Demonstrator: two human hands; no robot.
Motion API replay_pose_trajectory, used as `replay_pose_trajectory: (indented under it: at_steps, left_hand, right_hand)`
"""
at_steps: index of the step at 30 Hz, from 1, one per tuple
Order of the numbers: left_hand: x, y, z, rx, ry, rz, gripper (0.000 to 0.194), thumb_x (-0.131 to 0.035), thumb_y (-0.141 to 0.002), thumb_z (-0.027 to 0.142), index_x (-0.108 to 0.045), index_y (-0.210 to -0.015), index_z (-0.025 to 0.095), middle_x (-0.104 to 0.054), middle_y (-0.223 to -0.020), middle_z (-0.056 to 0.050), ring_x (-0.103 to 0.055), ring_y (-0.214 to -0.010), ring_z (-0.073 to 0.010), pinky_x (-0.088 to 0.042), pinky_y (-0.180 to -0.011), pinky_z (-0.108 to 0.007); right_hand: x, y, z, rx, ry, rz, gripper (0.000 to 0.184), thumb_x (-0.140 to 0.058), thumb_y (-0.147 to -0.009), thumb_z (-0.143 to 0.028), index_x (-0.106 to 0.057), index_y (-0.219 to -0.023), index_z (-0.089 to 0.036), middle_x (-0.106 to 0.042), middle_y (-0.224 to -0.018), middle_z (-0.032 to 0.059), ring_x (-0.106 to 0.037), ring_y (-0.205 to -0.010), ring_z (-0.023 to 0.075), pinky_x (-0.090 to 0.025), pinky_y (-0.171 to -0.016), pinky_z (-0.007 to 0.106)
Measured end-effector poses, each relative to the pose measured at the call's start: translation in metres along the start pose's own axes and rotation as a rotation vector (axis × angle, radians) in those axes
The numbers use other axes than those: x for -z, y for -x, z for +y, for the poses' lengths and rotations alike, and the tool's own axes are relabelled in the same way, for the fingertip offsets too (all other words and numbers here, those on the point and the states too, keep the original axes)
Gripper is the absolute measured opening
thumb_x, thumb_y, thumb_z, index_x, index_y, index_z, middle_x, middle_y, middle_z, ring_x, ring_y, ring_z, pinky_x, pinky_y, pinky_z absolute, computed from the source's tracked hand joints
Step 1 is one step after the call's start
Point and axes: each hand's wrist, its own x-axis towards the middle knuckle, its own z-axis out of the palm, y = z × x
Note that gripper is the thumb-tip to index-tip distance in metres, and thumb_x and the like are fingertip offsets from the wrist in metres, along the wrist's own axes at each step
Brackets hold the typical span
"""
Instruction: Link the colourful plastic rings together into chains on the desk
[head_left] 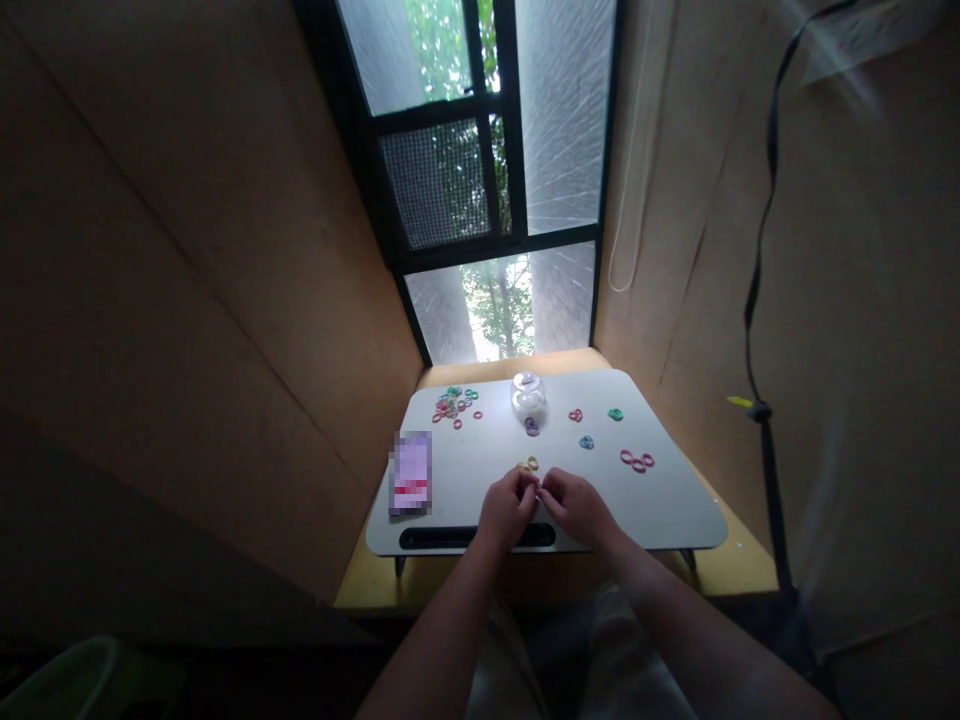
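My left hand (508,508) and my right hand (577,505) meet over the front middle of the white lap table, fingertips pinched together. Whatever sits between the fingers is too small to make out. Just beyond the fingertips lie yellow rings (532,464), which look like small hair ties. Farther back is a purple bunch of rings (532,427) in front of a clear rounded container (529,399). To the right are separate groups: blue rings (586,442), red rings (575,415), green rings (615,414) and pink rings (637,461).
A mixed pile of coloured rings (453,403) lies at the table's back left. Below it rests a pixelated phone-like object (411,473). A black slot (439,538) runs along the front edge of the white table (660,515). Walls flank both sides, with a window behind.
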Motion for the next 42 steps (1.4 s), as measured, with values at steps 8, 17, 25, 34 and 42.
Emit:
replay_pose_trajectory:
  at_steps: [8, 17, 25, 34, 42]
  left_hand:
    - [-0.0002, -0.0002, -0.0001, -0.004, 0.015, 0.004, 0.012, -0.054, -0.085, 0.024, -0.065, -0.087, 0.021, -0.068, -0.074, 0.001, -0.06, -0.067, -0.0138, -0.044, -0.064, -0.024]
    - [-0.0007, -0.0007, -0.0021, 0.022, 0.014, 0.0, 0.011, -0.055, -0.085, 0.025, -0.064, -0.087, 0.02, -0.067, -0.074, 0.001, -0.061, -0.067, -0.0134, -0.044, -0.065, -0.024]
    - [-0.0011, 0.0005, -0.0041, 0.024, 0.023, 0.008, 0.01, -0.056, -0.084, 0.026, -0.064, -0.088, 0.02, -0.066, -0.074, 0.002, -0.06, -0.067, -0.0132, -0.044, -0.066, -0.024]
    - [-0.001, 0.0006, -0.0032, 0.019, 0.019, 0.006, 0.008, -0.057, -0.084, 0.026, -0.062, -0.086, 0.02, -0.065, -0.072, 0.002, -0.059, -0.065, -0.0132, -0.043, -0.064, -0.024]
    - [-0.0017, 0.0014, -0.0031, 0.01, -0.007, 0.013, 0.009, -0.055, -0.085, 0.024, -0.062, -0.088, 0.021, -0.066, -0.075, 0.002, -0.06, -0.069, -0.0139, -0.043, -0.066, -0.024]
  right_hand:
    - [0.0, 0.0003, -0.0005, 0.018, 0.008, 0.01, 0.016, -0.053, -0.086, -0.027, -0.051, -0.072, -0.022, -0.058, -0.065, -0.0018, -0.053, -0.06, 0.0142, -0.035, -0.058, 0.024]
    - [0.0014, 0.0002, -0.0027, 0.018, 0.012, 0.009, 0.016, -0.052, -0.087, -0.027, -0.051, -0.071, -0.022, -0.058, -0.064, -0.0021, -0.052, -0.06, 0.014, -0.034, -0.058, 0.025]
    - [0.0009, 0.0007, -0.0036, 0.016, 0.009, 0.02, 0.017, -0.052, -0.086, -0.027, -0.051, -0.07, -0.022, -0.058, -0.063, -0.002, -0.052, -0.058, 0.0137, -0.035, -0.057, 0.025]
    - [0.0019, 0.0007, -0.0042, 0.011, 0.016, 0.014, 0.016, -0.052, -0.087, -0.028, -0.052, -0.072, -0.022, -0.06, -0.064, -0.0016, -0.054, -0.059, 0.0141, -0.036, -0.058, 0.024]
    - [0.0008, 0.0005, -0.0041, 0.011, 0.008, 0.015, 0.017, -0.052, -0.087, -0.028, -0.054, -0.072, -0.022, -0.061, -0.065, -0.0014, -0.055, -0.06, 0.014, -0.036, -0.058, 0.024]
